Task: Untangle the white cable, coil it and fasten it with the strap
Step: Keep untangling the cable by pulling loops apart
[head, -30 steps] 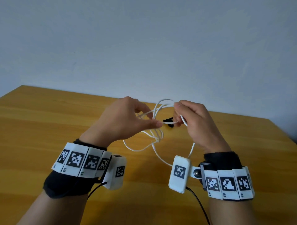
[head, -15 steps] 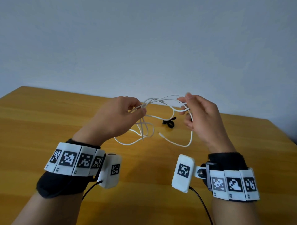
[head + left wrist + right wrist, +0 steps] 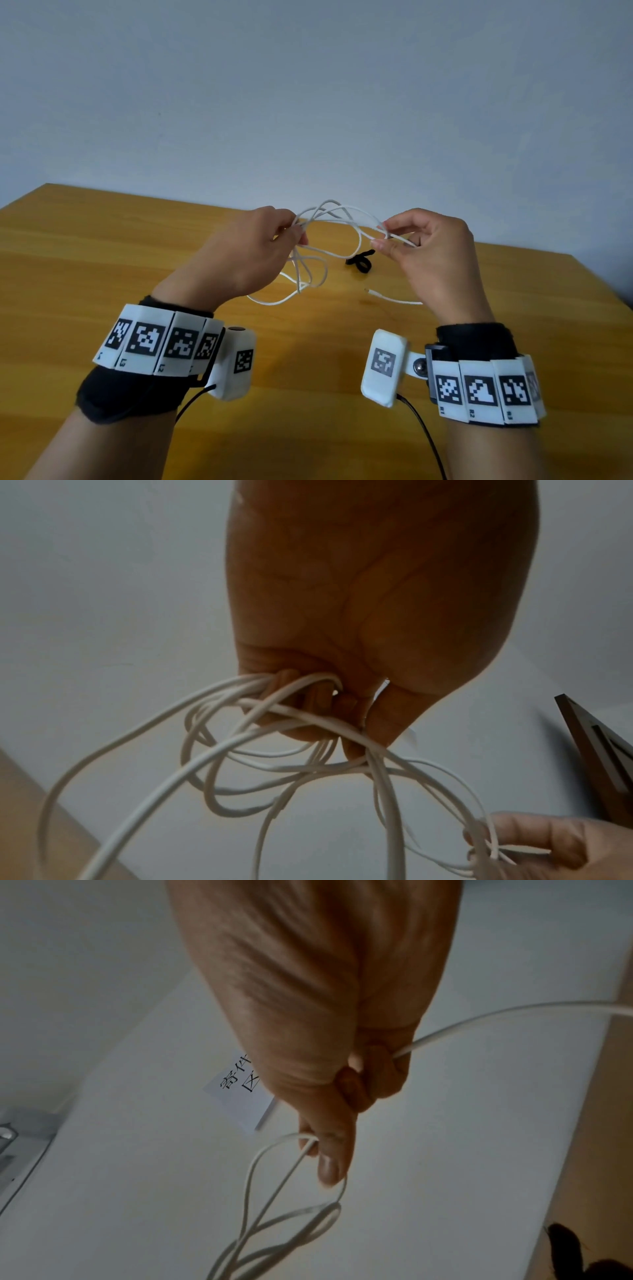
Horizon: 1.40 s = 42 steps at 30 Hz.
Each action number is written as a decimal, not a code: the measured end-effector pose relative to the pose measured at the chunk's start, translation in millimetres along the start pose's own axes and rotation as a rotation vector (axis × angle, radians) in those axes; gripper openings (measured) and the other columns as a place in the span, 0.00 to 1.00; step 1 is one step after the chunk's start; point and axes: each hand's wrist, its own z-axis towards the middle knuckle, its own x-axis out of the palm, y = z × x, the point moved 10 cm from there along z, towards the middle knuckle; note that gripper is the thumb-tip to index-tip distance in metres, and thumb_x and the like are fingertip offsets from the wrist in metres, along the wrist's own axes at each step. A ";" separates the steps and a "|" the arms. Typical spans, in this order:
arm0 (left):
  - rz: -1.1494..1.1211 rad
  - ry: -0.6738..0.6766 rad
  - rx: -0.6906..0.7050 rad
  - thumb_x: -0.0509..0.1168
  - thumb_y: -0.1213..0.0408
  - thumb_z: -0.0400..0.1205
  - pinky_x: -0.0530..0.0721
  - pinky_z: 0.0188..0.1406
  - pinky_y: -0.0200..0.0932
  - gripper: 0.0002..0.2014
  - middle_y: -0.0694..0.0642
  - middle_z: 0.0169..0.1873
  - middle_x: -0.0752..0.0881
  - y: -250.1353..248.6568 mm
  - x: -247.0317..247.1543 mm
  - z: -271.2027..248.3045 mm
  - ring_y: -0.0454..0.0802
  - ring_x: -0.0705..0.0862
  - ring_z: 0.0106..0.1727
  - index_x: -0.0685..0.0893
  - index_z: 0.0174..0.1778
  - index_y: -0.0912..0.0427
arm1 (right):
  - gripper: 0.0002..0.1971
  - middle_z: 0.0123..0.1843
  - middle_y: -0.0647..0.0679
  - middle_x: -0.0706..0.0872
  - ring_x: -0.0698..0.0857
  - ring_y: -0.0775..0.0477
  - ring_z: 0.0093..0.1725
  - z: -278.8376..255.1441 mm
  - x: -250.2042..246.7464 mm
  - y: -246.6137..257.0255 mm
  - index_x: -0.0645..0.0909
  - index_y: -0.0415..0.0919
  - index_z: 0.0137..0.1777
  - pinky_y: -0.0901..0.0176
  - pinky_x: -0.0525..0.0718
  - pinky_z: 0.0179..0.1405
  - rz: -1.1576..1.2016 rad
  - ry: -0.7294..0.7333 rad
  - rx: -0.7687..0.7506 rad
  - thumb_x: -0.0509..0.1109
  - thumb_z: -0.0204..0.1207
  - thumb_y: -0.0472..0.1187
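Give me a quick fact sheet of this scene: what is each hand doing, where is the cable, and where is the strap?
Left hand: grips several loops of the thin white cable, raised above the table
Right hand: pinches cable strands between thumb and fingers
Cable state: tangled; loops span between both hands, others hang down, one plug end lies on the table
Small black strap: lies on the wooden table, untouched, between the hands
Coiling: not yet done

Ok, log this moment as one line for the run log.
stage: untangling | left hand: grips white cable | right hand: pinches cable | strap: on table, untouched
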 end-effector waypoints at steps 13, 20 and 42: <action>0.040 -0.037 -0.011 0.58 0.55 0.90 0.75 0.31 0.49 0.14 0.45 0.34 0.82 1.3 -1.6 0.8 0.45 0.79 0.30 0.88 0.45 0.46 | 0.10 0.44 0.62 0.91 0.89 0.60 0.44 3.2 3.8 -7.6 0.89 0.54 0.56 0.66 0.82 0.44 -0.085 0.002 0.034 0.67 0.89 0.40; -0.052 -0.140 -0.048 0.59 0.54 0.90 0.66 0.29 0.44 0.13 0.42 0.28 0.75 6.8 -17.0 1.4 0.32 0.76 0.26 0.88 0.47 0.46 | 0.16 0.51 0.59 0.92 0.92 0.50 0.52 6.2 -7.5 -25.1 0.87 0.46 0.60 0.60 0.88 0.52 -0.145 -0.035 0.112 0.63 0.86 0.28; -0.431 -0.756 -0.273 0.54 0.52 0.91 0.78 0.47 0.46 0.14 0.46 0.41 0.82 62.4 -88.5 -22.2 0.49 0.81 0.47 0.84 0.55 0.53 | 0.14 0.50 0.47 0.93 0.91 0.39 0.53 -8.1 -73.3 -87.1 0.91 0.45 0.51 0.42 0.90 0.60 -0.301 -0.310 0.416 0.67 0.82 0.28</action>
